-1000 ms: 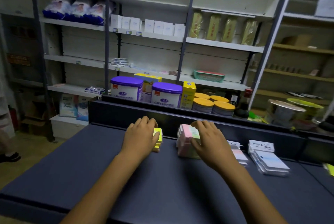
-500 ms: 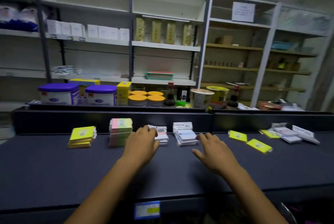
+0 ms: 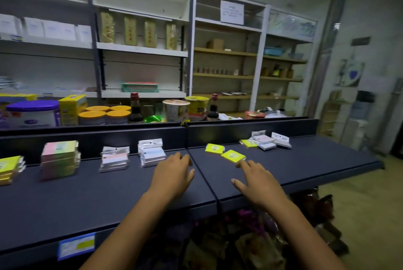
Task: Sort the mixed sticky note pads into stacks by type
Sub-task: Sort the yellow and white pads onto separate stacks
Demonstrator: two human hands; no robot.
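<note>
Both hands empty over the dark counter [image 3: 87, 200]: left hand [image 3: 172, 175] with fingers loosely bent, just right of a wrapped blue-and-white pad stack [image 3: 151, 152]; right hand [image 3: 257, 180] spread, fingertips touching or nearly touching the nearer yellow pad [image 3: 233, 156]. Second yellow pad [image 3: 214, 148] just beyond it, farther left. Mixed loose pads [image 3: 267, 140] far right. To the left, wrapped pink-and-white stack [image 3: 114, 158], pastel stack [image 3: 59, 159], yellow stack [image 3: 9, 169] at frame edge.
</note>
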